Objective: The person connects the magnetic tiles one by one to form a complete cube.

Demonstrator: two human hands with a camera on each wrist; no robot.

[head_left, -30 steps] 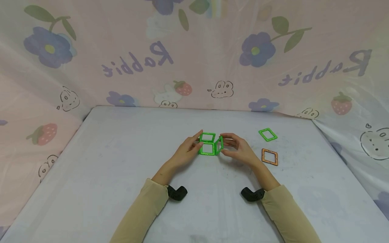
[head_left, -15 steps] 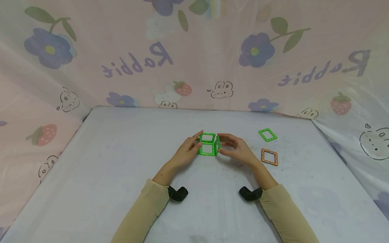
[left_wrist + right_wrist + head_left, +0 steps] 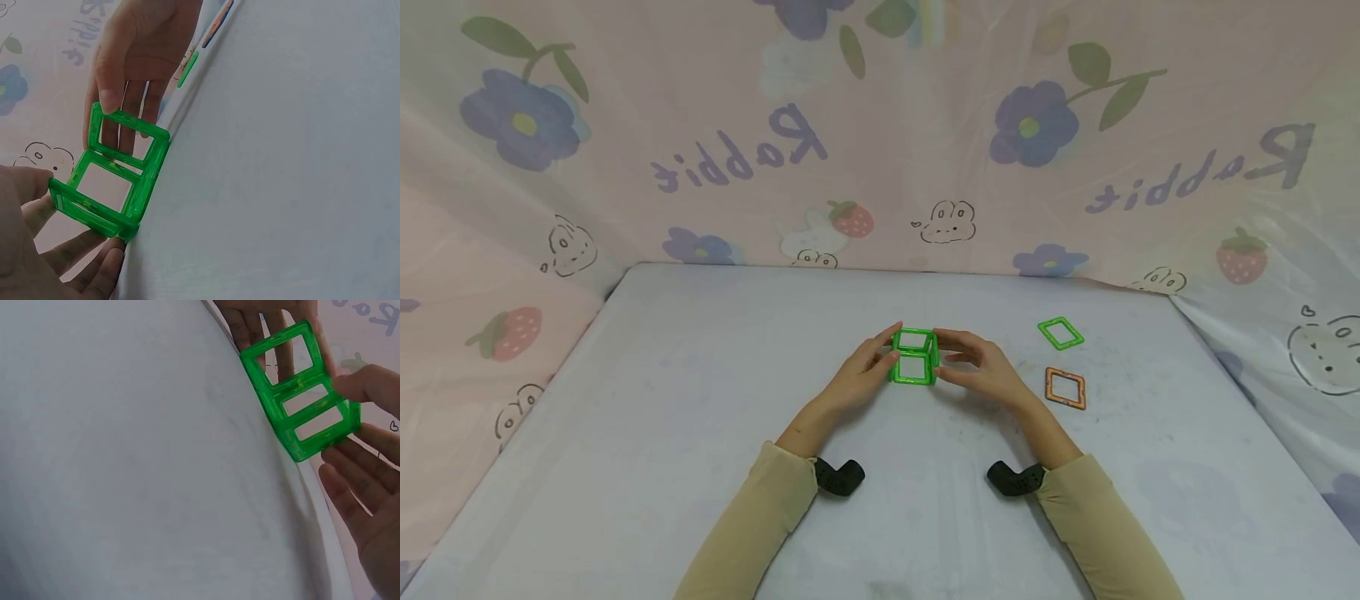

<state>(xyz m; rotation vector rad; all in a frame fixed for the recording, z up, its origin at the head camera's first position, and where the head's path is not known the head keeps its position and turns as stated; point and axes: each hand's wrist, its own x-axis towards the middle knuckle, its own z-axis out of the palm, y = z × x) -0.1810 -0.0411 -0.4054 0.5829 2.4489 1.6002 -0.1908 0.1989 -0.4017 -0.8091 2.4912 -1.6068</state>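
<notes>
Several green square magnetic tiles [image 3: 913, 381] are joined into an open-sided box shape at the middle of the table. My left hand [image 3: 860, 372] holds the left side of it, thumb toward the front and fingers behind. On the opposite side my right hand [image 3: 988, 367] pinches the upright right tile between thumb and fingers. In the left wrist view, the joined tiles [image 3: 152, 182] show one wall near each hand and a panel between them. From the right wrist, the right thumb [image 3: 356, 386] touches an upper edge of the frame, with the other fingers beneath.
To the right on the white table [image 3: 700, 400] lie a loose green tile [image 3: 1072, 343] and, nearer, an orange tile [image 3: 1066, 403]. Black curved devices [image 3: 840, 478] sit at both wrists. A printed curtain [image 3: 880, 175] borders the table's back and sides.
My right hand has moved slightly left, swinging the right green tile from leaning outward to standing against the other tiles. The left hand has stayed almost still.
</notes>
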